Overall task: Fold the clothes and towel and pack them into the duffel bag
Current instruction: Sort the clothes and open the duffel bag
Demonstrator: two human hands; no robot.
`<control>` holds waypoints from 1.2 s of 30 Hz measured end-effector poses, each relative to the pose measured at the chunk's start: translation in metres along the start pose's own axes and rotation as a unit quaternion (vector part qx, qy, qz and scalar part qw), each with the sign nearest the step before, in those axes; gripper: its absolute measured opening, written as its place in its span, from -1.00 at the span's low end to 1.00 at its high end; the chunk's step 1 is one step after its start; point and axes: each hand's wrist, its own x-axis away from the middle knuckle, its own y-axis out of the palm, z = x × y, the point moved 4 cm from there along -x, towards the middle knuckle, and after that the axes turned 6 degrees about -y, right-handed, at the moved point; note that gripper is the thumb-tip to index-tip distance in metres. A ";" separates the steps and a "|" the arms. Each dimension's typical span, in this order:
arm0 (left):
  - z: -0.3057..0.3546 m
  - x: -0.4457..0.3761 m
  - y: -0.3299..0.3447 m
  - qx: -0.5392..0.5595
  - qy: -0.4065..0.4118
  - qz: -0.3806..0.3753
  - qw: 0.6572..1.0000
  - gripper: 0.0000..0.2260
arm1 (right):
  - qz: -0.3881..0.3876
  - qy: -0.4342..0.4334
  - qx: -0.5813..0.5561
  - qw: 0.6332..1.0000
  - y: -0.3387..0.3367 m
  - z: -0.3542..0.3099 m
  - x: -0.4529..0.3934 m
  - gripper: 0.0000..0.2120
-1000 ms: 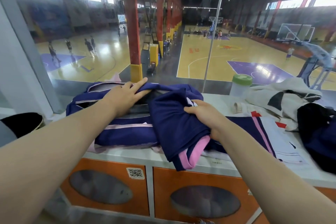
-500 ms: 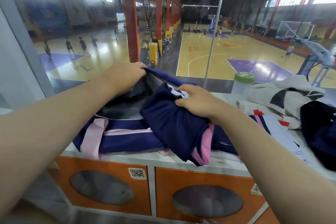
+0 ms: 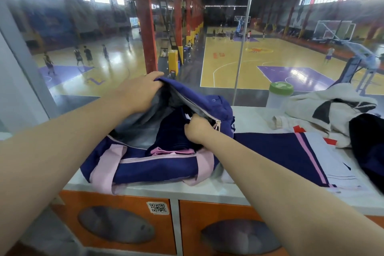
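Note:
A navy duffel bag (image 3: 158, 169) with pink straps lies on the white counter top (image 3: 207, 191). My left hand (image 3: 139, 91) grips the bag's upper flap and holds it raised, showing the grey lining. My right hand (image 3: 197, 131) is inside the opening, closed on a folded navy garment with pink trim (image 3: 172, 141) that sits in the bag. To the right lie a flat navy and white garment with a pink stripe (image 3: 291, 151), a white and black piece of clothing (image 3: 328, 108) and a dark garment (image 3: 367, 147).
A clear bottle with a green lid (image 3: 279, 95) stands behind the clothes against the glass wall. Orange locker doors (image 3: 116, 224) are below the counter. Beyond the glass are basketball courts with people.
My left hand lifted the bag's flap higher, opening it wide. My right hand pushed the folded navy garment from the bag's edge down into the opening.

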 end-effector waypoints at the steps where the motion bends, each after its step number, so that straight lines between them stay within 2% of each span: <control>1: -0.002 0.001 0.006 0.005 -0.016 -0.022 1.000 -0.49 | -0.001 -0.017 0.040 0.999 0.002 0.003 0.001 -0.69; 3: 0.002 0.008 0.013 0.006 -0.047 -0.031 0.998 -0.51 | -0.012 -0.044 0.100 0.994 0.004 0.006 0.006 -0.65; 4: 0.007 0.013 0.012 0.012 -0.057 -0.003 0.998 -0.54 | -0.013 -0.056 0.135 0.989 0.004 0.007 0.007 -0.61; 6: 0.017 0.030 0.008 0.041 -0.059 0.099 0.992 -0.64 | 0.007 -0.096 0.213 0.972 0.002 0.005 0.012 -0.59; 8: 0.029 0.055 0.008 0.085 -0.015 0.191 0.978 -0.72 | 0.065 -0.155 0.269 0.948 -0.003 0.002 0.015 -0.66; 9: 0.036 0.067 0.012 0.102 0.022 0.209 0.972 -0.77 | 0.092 -0.179 0.278 0.939 -0.005 0.001 0.017 -0.67; 11: 0.047 0.082 0.029 0.145 0.060 0.168 0.973 -0.86 | 0.116 -0.215 0.281 0.928 -0.011 -0.002 0.018 -0.59; 13: 0.049 0.082 0.051 0.213 0.007 0.070 0.974 -0.85 | 0.134 -0.236 0.283 0.920 -0.023 -0.005 0.018 -0.51; 14: 0.049 0.078 0.058 0.234 -0.032 0.024 0.971 -0.81 | 0.144 -0.241 0.286 0.916 -0.031 -0.006 0.017 -0.49; 16: 0.048 0.065 0.072 0.253 -0.102 -0.073 0.959 -0.62 | 0.140 -0.246 0.295 0.912 -0.042 -0.009 0.015 -0.45; 18: 0.054 0.051 0.081 0.280 -0.132 -0.149 0.939 -0.49 | 0.106 -0.265 0.310 0.907 -0.045 -0.011 0.012 -0.40; 20: 0.065 0.039 0.090 0.302 -0.137 -0.193 0.923 -0.46 | 0.085 -0.291 0.334 0.893 -0.047 -0.012 0.013 -0.33; 23: 0.080 0.031 0.103 0.271 -0.150 -0.241 0.920 -0.46 | 0.098 -0.311 0.393 0.860 -0.051 -0.012 0.015 -0.31; 25: 0.089 0.030 0.109 0.236 -0.171 -0.275 0.916 -0.42 | 0.104 -0.314 0.444 0.833 -0.051 -0.010 0.019 -0.46; 28: 0.097 0.025 0.108 0.185 -0.200 -0.316 0.909 -0.30 | 0.001 -0.276 0.563 0.779 -0.044 0.002 0.024 -0.74; 31: 0.107 0.010 0.111 0.143 -0.157 -0.314 0.925 -0.42 | -0.105 -0.224 0.617 0.747 -0.047 0.012 0.031 -0.86; 33: 0.112 0.001 0.109 0.106 -0.125 -0.300 0.940 -0.56 | -0.128 -0.211 0.628 0.738 -0.053 0.012 0.033 -0.90; 34: 0.114 -0.002 0.107 0.095 -0.109 -0.298 0.944 -0.63 | -0.134 -0.207 0.619 0.746 -0.056 0.011 0.034 -0.85; 36: 0.119 -0.006 0.104 0.103 -0.091 -0.320 0.937 -0.72 | -0.118 -0.214 0.572 0.783 -0.059 0.005 0.034 -0.75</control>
